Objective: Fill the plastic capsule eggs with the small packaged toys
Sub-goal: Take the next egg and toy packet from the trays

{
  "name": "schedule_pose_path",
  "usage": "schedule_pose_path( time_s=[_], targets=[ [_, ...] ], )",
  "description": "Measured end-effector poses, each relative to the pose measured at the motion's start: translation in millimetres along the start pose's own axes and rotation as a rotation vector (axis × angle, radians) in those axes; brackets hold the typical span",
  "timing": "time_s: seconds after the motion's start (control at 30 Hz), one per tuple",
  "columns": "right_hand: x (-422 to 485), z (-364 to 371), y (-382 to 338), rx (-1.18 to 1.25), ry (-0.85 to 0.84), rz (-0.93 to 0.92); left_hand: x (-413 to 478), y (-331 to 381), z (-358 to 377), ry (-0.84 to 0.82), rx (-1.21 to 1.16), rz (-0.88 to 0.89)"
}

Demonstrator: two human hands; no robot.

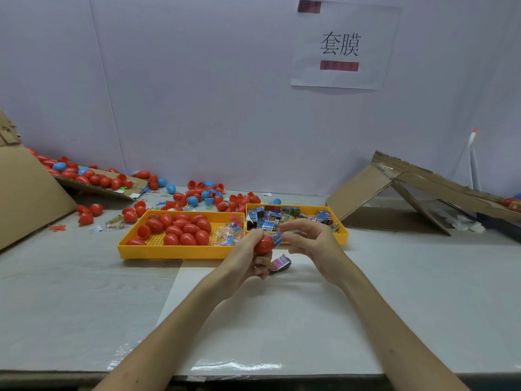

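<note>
Fingers: the right hand's [313, 244] fingers [290, 225] pinch a blue toy packet [277, 239] at the mouth of a red capsule egg [263, 245]. The left hand [253, 261] grips the egg, held just in front of the trays.
Done: whole red eggs lie in the left yellow tray [174, 252]; whether they are filled, I cannot tell.
Left: this egg is unclosed. Many packets wait in the right yellow tray [342, 235], and loose eggs [197, 194] lie behind.
Surface: pale grey table [84, 292], with a pink packet [279, 263] under the left hand.
Room: white partition [197, 94], paper sign [344, 46], cardboard [363, 190] at the sides.
</note>
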State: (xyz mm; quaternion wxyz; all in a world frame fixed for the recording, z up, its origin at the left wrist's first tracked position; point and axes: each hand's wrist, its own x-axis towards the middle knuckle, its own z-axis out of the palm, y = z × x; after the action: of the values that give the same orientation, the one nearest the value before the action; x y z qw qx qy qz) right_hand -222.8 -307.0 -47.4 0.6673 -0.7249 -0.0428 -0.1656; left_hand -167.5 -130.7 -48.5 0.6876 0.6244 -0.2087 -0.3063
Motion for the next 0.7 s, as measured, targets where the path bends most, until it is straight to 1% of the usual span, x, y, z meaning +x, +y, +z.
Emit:
schedule_pose_path(
  time_s=[0.4,0.7],
  targets=[
    [-0.1,7.1,-0.4,-0.092,-0.019,-0.039,2.7,-2.0,-1.4,0.030,0.021,-0.016],
    [0.2,9.7,-2.1,-0.107,0.000,-0.079,5.3,-3.1,-1.2,0.038,0.060,-0.009]
  ],
)
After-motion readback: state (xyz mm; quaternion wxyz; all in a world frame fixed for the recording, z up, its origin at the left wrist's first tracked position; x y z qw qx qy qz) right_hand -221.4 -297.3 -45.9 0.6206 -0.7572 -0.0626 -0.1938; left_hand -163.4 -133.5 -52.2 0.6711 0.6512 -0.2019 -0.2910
